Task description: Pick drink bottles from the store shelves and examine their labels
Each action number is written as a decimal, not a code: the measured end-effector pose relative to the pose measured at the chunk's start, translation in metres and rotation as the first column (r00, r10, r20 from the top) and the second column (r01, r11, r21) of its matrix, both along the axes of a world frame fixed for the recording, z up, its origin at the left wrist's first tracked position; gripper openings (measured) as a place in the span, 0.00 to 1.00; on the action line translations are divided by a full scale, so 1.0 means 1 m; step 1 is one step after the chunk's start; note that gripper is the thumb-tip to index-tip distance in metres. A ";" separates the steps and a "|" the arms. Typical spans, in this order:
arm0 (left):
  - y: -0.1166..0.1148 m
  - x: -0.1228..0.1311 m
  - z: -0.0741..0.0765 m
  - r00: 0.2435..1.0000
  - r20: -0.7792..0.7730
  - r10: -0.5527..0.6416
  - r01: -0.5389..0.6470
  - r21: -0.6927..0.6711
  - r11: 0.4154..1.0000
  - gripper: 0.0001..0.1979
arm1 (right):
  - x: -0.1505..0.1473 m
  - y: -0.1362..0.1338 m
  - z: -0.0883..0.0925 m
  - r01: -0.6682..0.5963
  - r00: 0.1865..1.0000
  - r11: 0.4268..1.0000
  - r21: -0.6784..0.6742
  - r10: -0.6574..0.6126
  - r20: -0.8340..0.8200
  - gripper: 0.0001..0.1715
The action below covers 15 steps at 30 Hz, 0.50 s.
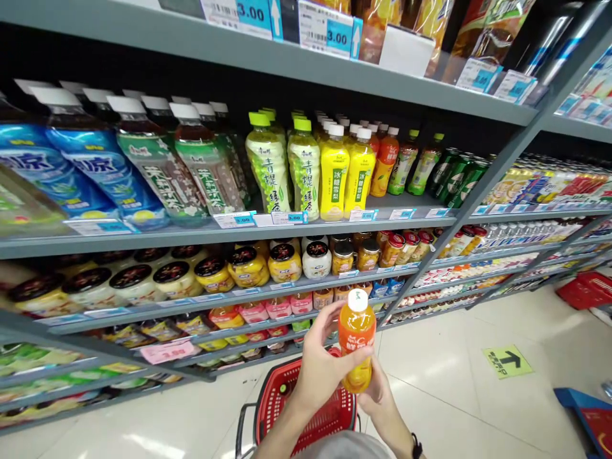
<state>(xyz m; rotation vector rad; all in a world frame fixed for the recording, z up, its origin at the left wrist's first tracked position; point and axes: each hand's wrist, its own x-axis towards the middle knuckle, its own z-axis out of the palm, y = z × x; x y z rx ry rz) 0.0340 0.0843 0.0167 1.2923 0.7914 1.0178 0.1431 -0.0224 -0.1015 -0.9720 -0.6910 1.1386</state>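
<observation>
I hold an orange drink bottle (356, 331) with a white cap upright in front of me, above a red shopping basket (280, 408). My left hand (319, 366) wraps round the bottle's left side with the thumb across its label. My right hand (377, 390) cups the bottle from below and to the right. A dark band shows on the right wrist. The bottle sits level with the lower shelf rows.
Grey shelves (229, 233) run along the left and back, stocked with tea and juice bottles (335, 175) and jars (284, 261). Tiled floor lies to the right, with a green arrow sticker (507, 361), a red basket stack (586, 290) and a blue object (590, 417).
</observation>
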 end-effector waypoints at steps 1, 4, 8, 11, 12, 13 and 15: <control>-0.002 -0.001 0.000 1.000 0.003 0.029 -0.029 0.017 0.999 0.41 | -0.002 -0.001 -0.005 0.024 1.000 1.000 0.001 -0.024 0.010 0.48; -0.007 -0.003 -0.001 0.998 0.056 0.000 -0.002 0.029 1.000 0.43 | -0.006 -0.006 -0.012 0.038 0.999 0.999 -0.010 -0.038 0.010 0.44; -0.012 -0.011 0.000 0.961 0.194 -0.196 0.194 0.029 0.981 0.45 | -0.011 -0.012 -0.008 -0.086 0.986 0.996 -0.007 0.085 -0.141 0.38; -0.014 -0.016 0.004 0.892 0.315 -0.323 0.319 0.066 0.945 0.40 | -0.018 -0.014 0.004 -0.255 0.912 0.964 0.079 0.267 -0.310 0.37; -0.015 -0.017 0.006 0.881 0.329 -0.341 0.335 0.078 0.939 0.38 | -0.021 -0.013 0.008 -0.299 0.873 0.946 0.126 0.325 -0.363 0.38; -0.016 -0.017 0.007 0.880 0.326 -0.345 0.334 0.089 0.938 0.36 | -0.022 -0.013 0.012 -0.332 0.828 0.927 0.175 0.375 -0.416 0.38; -0.019 -0.017 0.008 0.905 0.290 -0.312 0.291 0.115 0.950 0.35 | -0.023 -0.011 0.013 -0.413 0.702 0.867 0.278 0.498 -0.508 0.39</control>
